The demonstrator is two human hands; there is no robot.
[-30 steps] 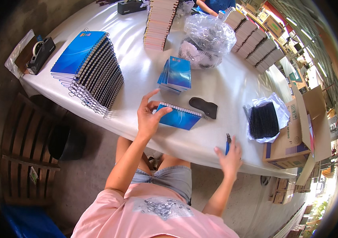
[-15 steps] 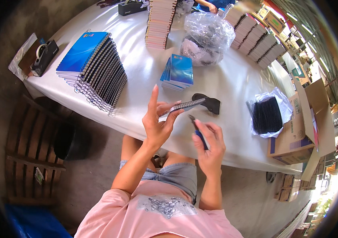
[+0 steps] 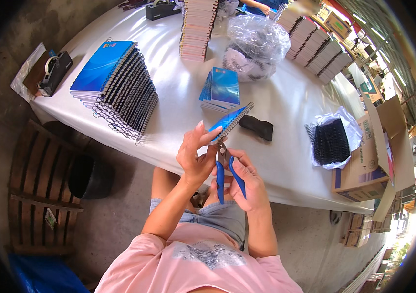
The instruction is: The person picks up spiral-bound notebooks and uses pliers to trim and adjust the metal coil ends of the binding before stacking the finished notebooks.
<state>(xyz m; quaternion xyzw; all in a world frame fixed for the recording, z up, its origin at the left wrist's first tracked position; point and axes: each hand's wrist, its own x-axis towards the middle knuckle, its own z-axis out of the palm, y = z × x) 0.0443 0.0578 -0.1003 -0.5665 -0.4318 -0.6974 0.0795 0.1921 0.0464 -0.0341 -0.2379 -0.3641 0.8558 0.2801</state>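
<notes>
My left hand (image 3: 196, 155) grips a blue-covered spiral notebook (image 3: 227, 120) over the table's near edge, its coil facing right. My right hand (image 3: 251, 184) is closed round blue-handled pliers or cutters (image 3: 220, 178), handles spread apart. The tool's jaws meet the near end of the notebook's coil; the exact contact is too small to tell. Just beyond lies a black curved object (image 3: 257, 128). A small stack of blue booklets (image 3: 225, 88) sits farther back. To the left rises a tall stack of spiral-bound blue notebooks (image 3: 125, 88).
Black coils (image 3: 329, 141) lie in white paper beside an open cardboard box (image 3: 362, 171) at right. A plastic bag (image 3: 257, 44) and tall book stacks (image 3: 198, 29) stand at the back. Tape dispensers (image 3: 55, 73) sit at left. Another person's hand (image 3: 265, 9) shows far off.
The notebook has turned so that its blue cover shows. My right hand has brought the tool up against the coil's near end, and its handles now show spread apart.
</notes>
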